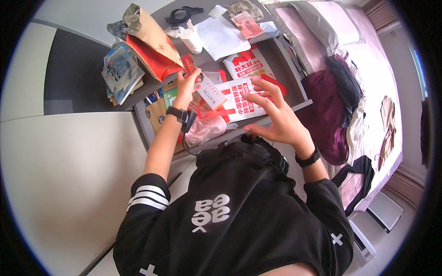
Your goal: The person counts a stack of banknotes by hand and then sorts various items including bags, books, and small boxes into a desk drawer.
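Note:
Over the left part of an open drawer, my left hand pinches a small red packet between thumb and fingers. Its fingers also meet the upper end of a white box that bears writing; whether they grip the box cannot be told. My right hand hovers over the drawer's right half, fingers spread and holding nothing. Below it lies a white and red printed bag, with a second such bag farther back. A pink plastic-wrapped item lies at the drawer's front.
On the cabinet top are a brown paper bag, stacked books, a white bottle, written paper, a banknote and a black strap. A bed with clothes stands to the right.

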The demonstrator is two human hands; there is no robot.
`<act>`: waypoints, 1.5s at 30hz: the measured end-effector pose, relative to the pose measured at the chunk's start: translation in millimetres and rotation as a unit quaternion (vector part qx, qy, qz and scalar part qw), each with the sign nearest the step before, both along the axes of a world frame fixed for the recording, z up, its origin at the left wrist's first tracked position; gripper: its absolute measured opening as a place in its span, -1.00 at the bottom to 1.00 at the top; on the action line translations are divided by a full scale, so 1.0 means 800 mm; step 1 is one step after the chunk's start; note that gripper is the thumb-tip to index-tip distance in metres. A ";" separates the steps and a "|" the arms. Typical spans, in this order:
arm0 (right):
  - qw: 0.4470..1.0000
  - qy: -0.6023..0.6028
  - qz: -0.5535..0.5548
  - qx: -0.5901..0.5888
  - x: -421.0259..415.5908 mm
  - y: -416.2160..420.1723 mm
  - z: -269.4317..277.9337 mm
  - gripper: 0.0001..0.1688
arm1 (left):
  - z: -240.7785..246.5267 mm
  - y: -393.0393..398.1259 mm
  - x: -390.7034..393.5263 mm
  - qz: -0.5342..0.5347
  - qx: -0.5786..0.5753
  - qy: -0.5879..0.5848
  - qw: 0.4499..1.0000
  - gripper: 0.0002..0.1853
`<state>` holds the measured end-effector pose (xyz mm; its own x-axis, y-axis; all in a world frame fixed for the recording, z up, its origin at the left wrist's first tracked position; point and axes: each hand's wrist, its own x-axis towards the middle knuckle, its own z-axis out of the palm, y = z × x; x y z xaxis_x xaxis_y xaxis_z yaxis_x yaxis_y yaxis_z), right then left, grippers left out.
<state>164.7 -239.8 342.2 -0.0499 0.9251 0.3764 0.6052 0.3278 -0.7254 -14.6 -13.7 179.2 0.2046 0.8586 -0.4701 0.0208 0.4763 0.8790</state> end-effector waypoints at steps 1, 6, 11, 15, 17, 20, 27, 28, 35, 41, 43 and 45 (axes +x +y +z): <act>1.000 -0.001 -0.002 -0.002 0.003 -0.003 0.000 -0.26 | -0.004 0.006 0.003 0.016 0.001 0.027 1.000 -0.47; 1.000 -0.005 -0.020 -0.015 0.019 -0.017 -0.008 -0.29 | -0.052 0.052 0.011 0.030 0.009 0.036 0.999 -0.82; 0.999 0.006 -0.045 -0.014 0.027 -0.028 -0.016 -0.29 | -0.076 0.068 0.027 0.109 -0.083 -0.082 0.987 -0.85; 0.998 0.001 -0.056 -0.023 0.033 -0.034 -0.022 -0.28 | -0.087 0.078 0.032 0.230 -0.107 -0.158 0.954 -0.78; 0.997 0.000 -0.073 -0.035 0.035 -0.039 -0.026 -0.28 | -0.103 0.089 0.032 0.243 -0.137 -0.197 0.940 -0.77; 0.996 0.000 -0.074 -0.046 0.039 -0.039 -0.027 -0.29 | -0.141 0.108 0.016 0.276 -0.190 -0.271 0.902 -0.79; 0.993 0.001 -0.105 -0.054 0.040 -0.039 -0.028 -0.34 | -0.156 0.117 0.023 0.174 -0.205 -0.204 0.941 -0.65; 0.993 -0.001 -0.101 -0.053 0.040 -0.038 -0.027 -0.35 | -0.170 0.120 0.010 0.147 -0.167 -0.207 0.953 -0.65; 0.993 0.000 -0.093 -0.067 0.033 -0.030 -0.028 -0.38 | -0.175 0.107 0.032 0.297 -0.171 -0.251 0.906 -0.70; 0.990 -0.014 -0.095 -0.101 0.033 -0.031 -0.030 -0.39 | -0.109 0.077 0.070 0.248 -0.237 -0.195 0.919 -0.73; 0.991 -0.020 -0.096 -0.095 0.033 -0.031 -0.031 -0.40 | -0.111 0.086 0.062 0.276 -0.247 -0.194 0.908 -0.73; 0.991 -0.027 -0.102 -0.086 0.034 -0.030 -0.035 -0.42 | -0.122 0.099 0.048 0.257 -0.247 -0.220 0.908 -0.74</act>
<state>192.0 -264.2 314.5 0.1286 0.9682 0.2146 0.6849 0.0698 -0.7253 23.5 65.3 81.3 0.0985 0.6011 -0.7931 -0.6176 0.6618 0.4249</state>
